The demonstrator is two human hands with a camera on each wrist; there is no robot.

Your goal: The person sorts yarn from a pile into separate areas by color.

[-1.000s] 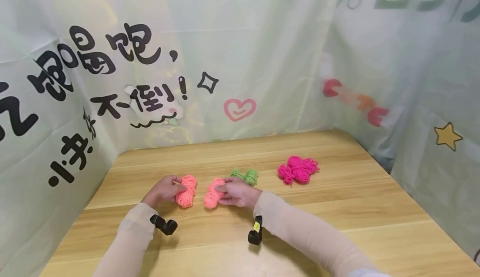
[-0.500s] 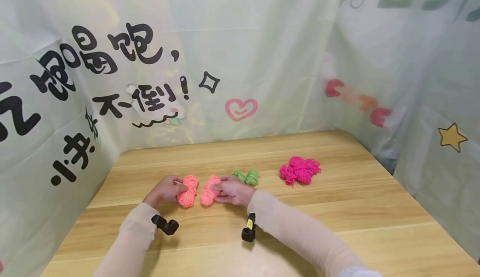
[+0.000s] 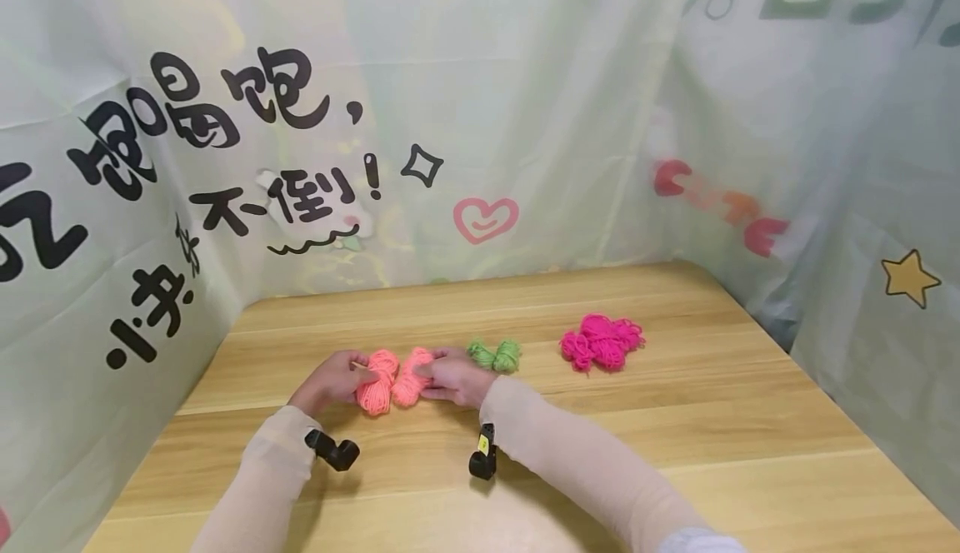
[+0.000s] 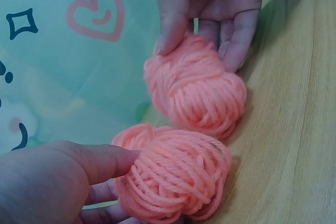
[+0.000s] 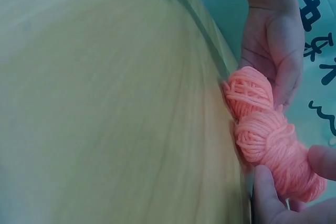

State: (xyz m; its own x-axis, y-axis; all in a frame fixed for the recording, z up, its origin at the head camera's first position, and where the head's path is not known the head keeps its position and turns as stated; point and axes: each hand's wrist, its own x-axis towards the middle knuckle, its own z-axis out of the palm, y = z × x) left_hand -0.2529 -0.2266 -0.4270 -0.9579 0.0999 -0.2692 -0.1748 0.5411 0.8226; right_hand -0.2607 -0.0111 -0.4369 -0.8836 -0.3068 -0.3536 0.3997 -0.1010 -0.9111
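Two coral-pink yarn bundles lie side by side at the left-centre of the wooden table [image 3: 600, 470]. My left hand [image 3: 333, 378] holds the left yarn bundle [image 3: 377, 384] between thumb and fingers from its left side. From the right, my right hand [image 3: 459, 376] grips the right yarn bundle [image 3: 411, 378]. In the left wrist view the near bundle [image 4: 176, 174] sits under my left thumb, and the other bundle [image 4: 197, 90] is right up against it. The right wrist view shows my right fingers [image 5: 268, 198] around the lower end of its bundle [image 5: 283, 156].
A green yarn bundle [image 3: 504, 356] lies just beyond my right hand. Farther right is a tangled magenta yarn bundle [image 3: 602, 342]. Printed cloth [image 3: 555, 161] hangs behind the table and along its sides. Each wrist carries a small black camera [image 3: 483, 453].
My right hand has moved left with its pink yarn bundle, closing the gap to the other one. The left hand stays in place. More of the green bundle shows.
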